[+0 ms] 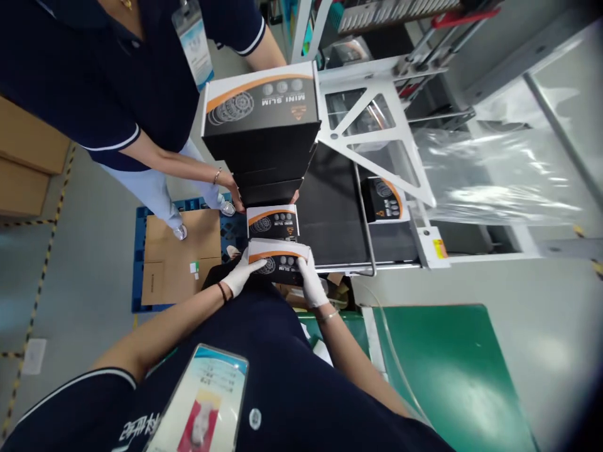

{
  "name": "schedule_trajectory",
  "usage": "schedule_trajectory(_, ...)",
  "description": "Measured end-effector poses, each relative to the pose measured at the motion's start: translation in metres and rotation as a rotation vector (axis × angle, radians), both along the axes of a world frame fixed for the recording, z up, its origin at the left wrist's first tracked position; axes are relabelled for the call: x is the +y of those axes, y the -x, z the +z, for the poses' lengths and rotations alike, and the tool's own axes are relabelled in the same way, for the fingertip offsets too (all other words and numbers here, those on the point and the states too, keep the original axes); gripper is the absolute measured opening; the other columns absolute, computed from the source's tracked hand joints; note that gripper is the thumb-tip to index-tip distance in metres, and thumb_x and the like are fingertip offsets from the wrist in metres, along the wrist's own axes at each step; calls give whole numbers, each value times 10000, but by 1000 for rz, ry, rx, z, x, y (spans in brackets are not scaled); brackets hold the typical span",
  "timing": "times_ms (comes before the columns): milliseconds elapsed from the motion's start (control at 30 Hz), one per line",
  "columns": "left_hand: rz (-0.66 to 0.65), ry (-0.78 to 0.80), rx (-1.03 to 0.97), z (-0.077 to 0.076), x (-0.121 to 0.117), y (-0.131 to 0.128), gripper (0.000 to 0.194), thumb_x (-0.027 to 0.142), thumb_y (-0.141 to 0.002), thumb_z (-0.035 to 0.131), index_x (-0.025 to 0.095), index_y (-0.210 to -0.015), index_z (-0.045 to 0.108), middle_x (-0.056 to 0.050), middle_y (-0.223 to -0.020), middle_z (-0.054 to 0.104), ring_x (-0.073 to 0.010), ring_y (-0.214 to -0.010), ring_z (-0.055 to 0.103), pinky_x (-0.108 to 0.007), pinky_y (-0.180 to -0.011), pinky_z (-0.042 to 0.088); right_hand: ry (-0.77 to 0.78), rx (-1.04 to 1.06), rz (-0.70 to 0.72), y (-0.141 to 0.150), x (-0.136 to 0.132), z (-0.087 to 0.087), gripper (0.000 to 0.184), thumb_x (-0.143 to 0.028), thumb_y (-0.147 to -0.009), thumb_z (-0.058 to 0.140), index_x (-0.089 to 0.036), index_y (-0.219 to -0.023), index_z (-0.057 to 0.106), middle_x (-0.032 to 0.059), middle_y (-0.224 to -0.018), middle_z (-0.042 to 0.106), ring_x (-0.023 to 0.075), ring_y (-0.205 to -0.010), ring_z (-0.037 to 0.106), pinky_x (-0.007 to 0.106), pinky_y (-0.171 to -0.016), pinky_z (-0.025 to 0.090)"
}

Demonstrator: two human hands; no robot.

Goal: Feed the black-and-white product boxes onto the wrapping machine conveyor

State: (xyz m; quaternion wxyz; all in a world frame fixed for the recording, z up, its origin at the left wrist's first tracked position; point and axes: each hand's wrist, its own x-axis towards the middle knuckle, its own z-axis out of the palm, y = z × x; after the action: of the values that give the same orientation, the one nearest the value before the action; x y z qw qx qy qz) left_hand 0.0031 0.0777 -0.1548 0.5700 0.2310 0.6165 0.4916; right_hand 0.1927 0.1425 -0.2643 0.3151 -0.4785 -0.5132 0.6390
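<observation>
I hold a black, white and orange printed box (279, 260) between both gloved hands, close to my chest. My left hand (241, 275) grips its left end. My right hand (311, 280) is wrapped round its right end. Just beyond it lies a second box of the same print (273, 223). A co-worker in a dark polo (117, 75) stands opposite and holds a tall stack of the same boxes (264, 125), with a hand (234, 188) at the stack's base.
A black conveyor belt (330, 213) runs to the right and carries one box (386, 199) toward a wrapping machine with clear film (494, 169). A blue pallet with flat cardboard (179, 257) lies on the floor at left. A green mat (447, 370) lies at right.
</observation>
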Motion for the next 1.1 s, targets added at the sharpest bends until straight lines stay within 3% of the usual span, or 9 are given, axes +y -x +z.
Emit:
schedule_trajectory(200, -473, 64, 143, 84, -1, -21, 915, 509, -876, 632, 209, -1596, 154, -65, -1661, 142, -256, -1523, 164, -395, -1253, 166, 226, 382, -492, -67, 43, 44, 645, -615, -807, 657, -185, -1286, 612, 85, -1290, 643, 259, -1220, 593, 461, -1106, 454)
schedule_trajectory(300, -548, 174, 295, 99, -14, -12, 872, 584, -884, 573, 229, -1587, 200, -48, -1655, 182, -233, -1518, 191, -396, -1254, 154, 257, 498, -927, -111, 83, 44, 606, -639, -842, 588, -189, -1246, 630, 80, -1234, 668, 232, -1093, 659, 429, -961, 567)
schedule_trajectory(367, -534, 225, 419, 102, -27, 0, 843, 609, -879, 550, 213, -1567, 265, -59, -1633, 260, -227, -1502, 244, -392, -1254, 156, 160, 558, -1084, -139, 102, 37, 612, -661, -908, 440, -220, -1302, 597, 68, -1300, 634, 209, -1112, 656, 413, -945, 577)
schedule_trajectory(433, -474, 276, 499, 103, -42, 13, 844, 640, -867, 526, 189, -1546, 306, -80, -1611, 313, -233, -1485, 290, -394, -1247, 183, 80, 604, -1116, -163, 109, 21, 672, -667, -950, 241, -242, -1372, 546, 64, -1370, 588, 192, -1159, 639, 415, -973, 562)
schedule_trajectory(533, -362, 343, 562, 102, -60, 26, 854, 672, -850, 506, 184, -1528, 330, -95, -1595, 344, -246, -1474, 313, -410, -1233, 229, 138, 537, -1217, -186, 104, -13, 763, -633, -956, 75, -211, -1386, 542, 94, -1393, 566, 191, -1163, 639, 424, -1001, 540)
schedule_trajectory(633, -287, 391, 572, 100, -71, 33, 861, 688, -835, 506, 186, -1516, 346, -112, -1593, 343, -259, -1470, 316, -423, -1222, 250, 279, 400, -1417, -194, 95, -50, 726, -639, -947, 212, -150, -1356, 560, 134, -1381, 566, 215, -1134, 652, 438, -1010, 527)
schedule_trajectory(733, -252, 401, 585, 99, -73, 33, 836, 680, -835, 520, 196, -1500, 375, -115, -1577, 372, -263, -1455, 346, -427, -1218, 261, 335, 346, -1490, -195, 96, -77, 716, -645, -929, 328, -104, -1337, 558, 165, -1362, 571, 231, -1120, 656, 455, -999, 526)
schedule_trajectory(933, -280, 369, 716, 115, -60, 28, 775, 664, -856, 508, 221, -1486, 423, -109, -1547, 423, -290, -1436, 370, -416, -1181, 349, 320, 391, -1476, -193, 122, -103, 640, -615, -941, 378, -124, -1294, 588, 105, -1323, 616, 172, -1065, 671, 362, -995, 538)
schedule_trajectory(1100, -256, 367, 771, 126, -57, 28, 769, 652, -854, 515, 218, -1484, 433, -113, -1525, 456, -298, -1428, 384, -428, -1178, 352, 341, 396, -1418, -193, 126, -111, 671, -661, -939, 331, -150, -1296, 578, 106, -1314, 616, 170, -1036, 675, 386, -948, 559)
